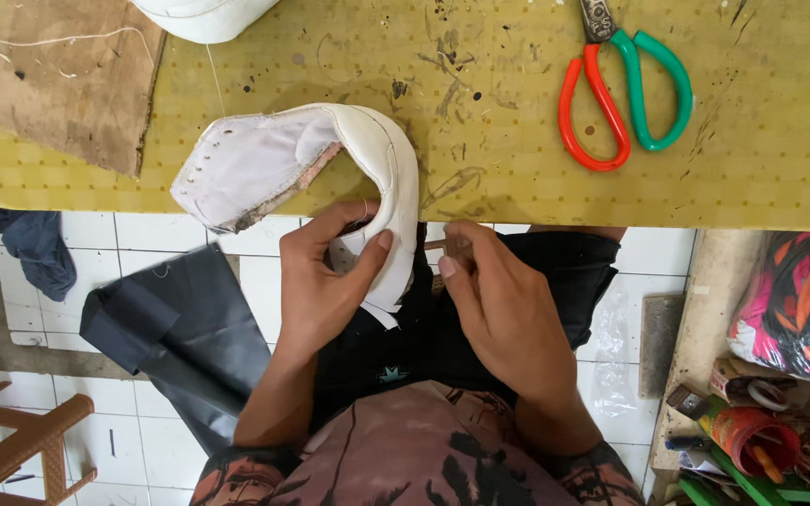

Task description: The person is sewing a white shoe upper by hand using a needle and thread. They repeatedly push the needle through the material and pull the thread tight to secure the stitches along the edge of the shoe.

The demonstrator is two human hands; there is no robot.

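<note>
A white shoe upper (283,159) with a row of eyelets lies half on the yellow-green work table (517,178), its heel end hanging over the near edge. My left hand (325,281) grips that heel end, thumb on the outside, fingers curled inside. My right hand (503,314) is just to the right, fingers pinched on a small brown tool handle (442,245) pointing toward the upper; its tip is hidden.
Scissors (625,89) with one red and one green handle lie at the table's far right. A brown cardboard piece (67,80) covers the far left corner. Dark cloth (180,337) lies on the tiled floor; cluttered containers (752,431) stand at the right.
</note>
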